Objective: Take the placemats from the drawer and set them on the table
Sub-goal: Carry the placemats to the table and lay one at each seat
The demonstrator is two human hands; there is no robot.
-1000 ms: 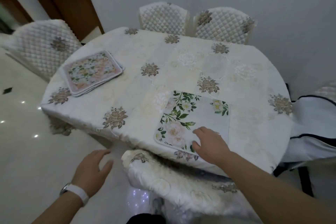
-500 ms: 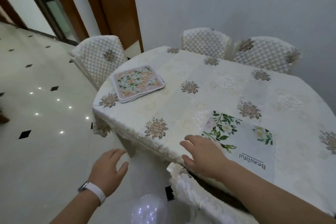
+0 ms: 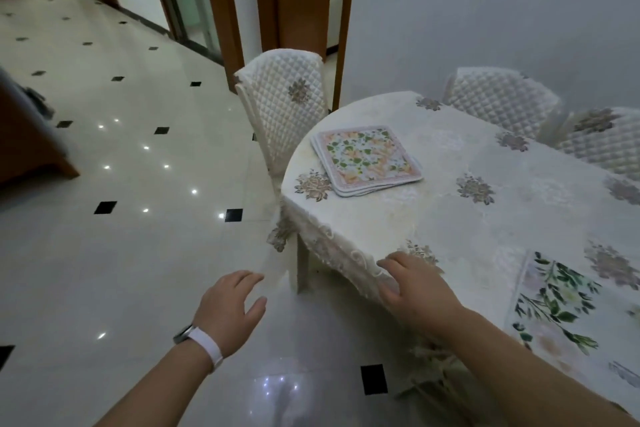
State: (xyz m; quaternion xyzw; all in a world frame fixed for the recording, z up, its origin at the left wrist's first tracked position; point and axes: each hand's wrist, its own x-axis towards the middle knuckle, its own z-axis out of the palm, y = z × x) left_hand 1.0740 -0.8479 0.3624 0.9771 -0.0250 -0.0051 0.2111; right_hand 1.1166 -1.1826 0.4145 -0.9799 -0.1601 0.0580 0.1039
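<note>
Stack of floral placemats [image 3: 367, 160], pink-bordered with rounded corners, lying flat and slightly fanned near the rounded end of the tabletop [image 3: 450, 218]. Well apart, at the near edge, single white placemat [image 3: 554, 305] with green leaves, flat, partly cut by the frame.

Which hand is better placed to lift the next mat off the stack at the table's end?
Probably the right hand: it is open at the edge of the table, nearer the stack. The left hand is open too, but hangs over the floor.

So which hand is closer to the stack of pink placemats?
Right. The right hand is at the table edge, this side of the stack; the left hand hangs over the floor.
</note>
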